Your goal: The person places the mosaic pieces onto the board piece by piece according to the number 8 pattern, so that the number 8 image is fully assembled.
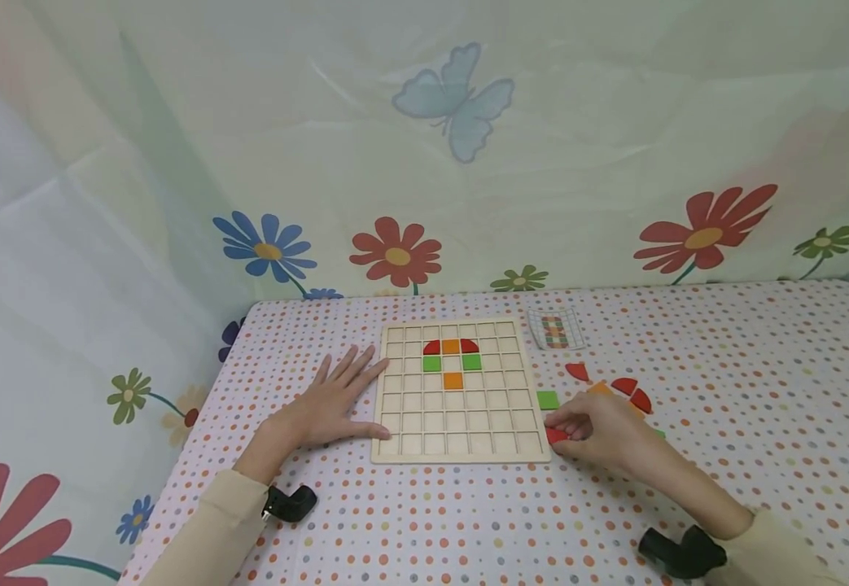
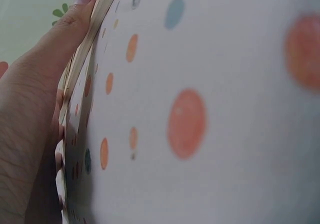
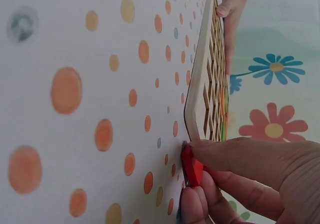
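A wooden grid board (image 1: 435,423) lies on the spotted tablecloth, with red, orange and green pieces set in its upper cells. My left hand (image 1: 329,404) is spread flat at the board's left side, thumb and fingertips at its edge. Beside the lower right corner, my right hand (image 1: 607,427) pinches a red piece (image 3: 192,165) between thumb and fingers, low over the cloth. Part of that red piece is covered by the fingers. Just above this hand lies a green square (image 1: 548,400).
Right of the board are loose pieces: a red quarter piece (image 1: 577,371), more red pieces (image 1: 640,400) and an orange piece (image 1: 600,389), partly behind the right hand. A printed pattern card (image 1: 574,330) lies at the board's upper right. A flowered curtain (image 1: 578,163) hangs behind the table.
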`<state>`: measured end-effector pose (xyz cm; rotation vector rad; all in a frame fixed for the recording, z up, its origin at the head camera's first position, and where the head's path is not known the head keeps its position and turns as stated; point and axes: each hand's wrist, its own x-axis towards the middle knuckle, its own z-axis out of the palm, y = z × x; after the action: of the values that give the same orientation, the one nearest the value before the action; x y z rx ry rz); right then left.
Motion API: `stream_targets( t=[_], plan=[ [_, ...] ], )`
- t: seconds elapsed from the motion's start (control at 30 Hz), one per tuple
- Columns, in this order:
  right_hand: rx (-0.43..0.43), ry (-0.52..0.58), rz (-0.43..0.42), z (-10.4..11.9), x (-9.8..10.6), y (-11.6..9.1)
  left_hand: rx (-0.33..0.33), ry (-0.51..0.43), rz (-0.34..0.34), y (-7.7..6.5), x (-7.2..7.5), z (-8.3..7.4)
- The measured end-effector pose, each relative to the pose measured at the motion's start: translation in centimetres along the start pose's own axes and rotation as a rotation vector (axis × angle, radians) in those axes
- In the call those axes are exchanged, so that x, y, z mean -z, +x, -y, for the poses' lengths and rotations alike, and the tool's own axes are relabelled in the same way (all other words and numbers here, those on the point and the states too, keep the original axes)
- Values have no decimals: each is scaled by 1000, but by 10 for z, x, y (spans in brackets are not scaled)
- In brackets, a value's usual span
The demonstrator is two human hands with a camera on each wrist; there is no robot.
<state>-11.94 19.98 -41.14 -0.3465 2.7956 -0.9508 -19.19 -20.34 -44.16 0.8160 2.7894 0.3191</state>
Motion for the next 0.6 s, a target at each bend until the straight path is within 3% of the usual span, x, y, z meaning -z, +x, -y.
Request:
stream_targets(
  t=[0.2,0.6],
  plan=[
    [-11,41,-13,0,-1,-2,2,-2,-2,-1,1,0],
    [114,99,-36,-6,-1,-7,7,1,4,-1,0,0]
  ],
)
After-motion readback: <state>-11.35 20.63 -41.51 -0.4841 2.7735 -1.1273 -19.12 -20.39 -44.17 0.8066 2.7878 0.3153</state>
